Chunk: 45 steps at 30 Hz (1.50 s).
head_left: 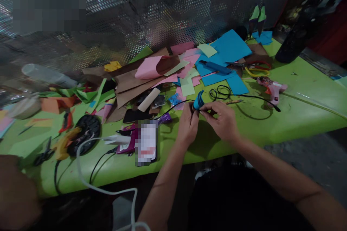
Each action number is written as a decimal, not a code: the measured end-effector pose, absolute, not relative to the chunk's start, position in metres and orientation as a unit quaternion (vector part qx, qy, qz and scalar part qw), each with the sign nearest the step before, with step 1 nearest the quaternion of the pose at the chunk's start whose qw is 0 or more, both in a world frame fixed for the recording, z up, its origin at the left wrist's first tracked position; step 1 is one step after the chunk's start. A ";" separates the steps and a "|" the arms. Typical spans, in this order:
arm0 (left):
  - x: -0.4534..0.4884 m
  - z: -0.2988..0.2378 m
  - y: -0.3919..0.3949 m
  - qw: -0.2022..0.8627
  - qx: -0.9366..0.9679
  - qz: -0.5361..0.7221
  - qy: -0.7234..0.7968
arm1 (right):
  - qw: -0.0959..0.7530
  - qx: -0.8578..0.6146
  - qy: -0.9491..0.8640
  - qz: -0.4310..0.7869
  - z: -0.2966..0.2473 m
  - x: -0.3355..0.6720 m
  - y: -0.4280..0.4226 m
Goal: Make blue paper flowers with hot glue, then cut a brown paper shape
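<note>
A small roll of blue paper (198, 100) stands up between my hands, over the front part of the green table (303, 115). My left hand (188, 121) is closed around its lower left side. With thumb and forefinger pinched together, my right hand (221, 119) grips the roll's lower right edge. The roll's bottom end is hidden by my fingers. Behind the hands lie cut strips of blue paper (238, 83) and pale green paper (187, 86). A black cable (255, 96) runs past just beyond my right hand.
To the right are a pink glue gun (275, 92), scissors (257, 70) and a dark bottle (291, 41). At left sit a phone (147, 142), a power strip (127, 140) with cables, and a yellow glue gun (65, 144). Brown and pink paper (149, 66) piles up along the mesh wall (173, 18).
</note>
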<state>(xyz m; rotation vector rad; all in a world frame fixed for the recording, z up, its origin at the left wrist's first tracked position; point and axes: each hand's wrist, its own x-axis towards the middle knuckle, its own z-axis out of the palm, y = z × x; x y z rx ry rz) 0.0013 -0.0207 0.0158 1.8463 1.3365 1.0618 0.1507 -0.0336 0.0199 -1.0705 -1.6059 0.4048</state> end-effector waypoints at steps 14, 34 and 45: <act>0.000 0.012 -0.018 0.286 0.709 0.403 0.503 | 0.567 -0.470 -0.646 0.199 0.016 0.152 -0.033; -0.001 0.007 -0.019 0.269 0.740 0.382 0.484 | 0.517 -0.471 -0.692 0.180 0.017 0.155 -0.029; 0.000 0.006 -0.020 0.351 0.709 0.388 0.472 | 0.519 -0.479 -0.688 0.167 0.018 0.154 -0.030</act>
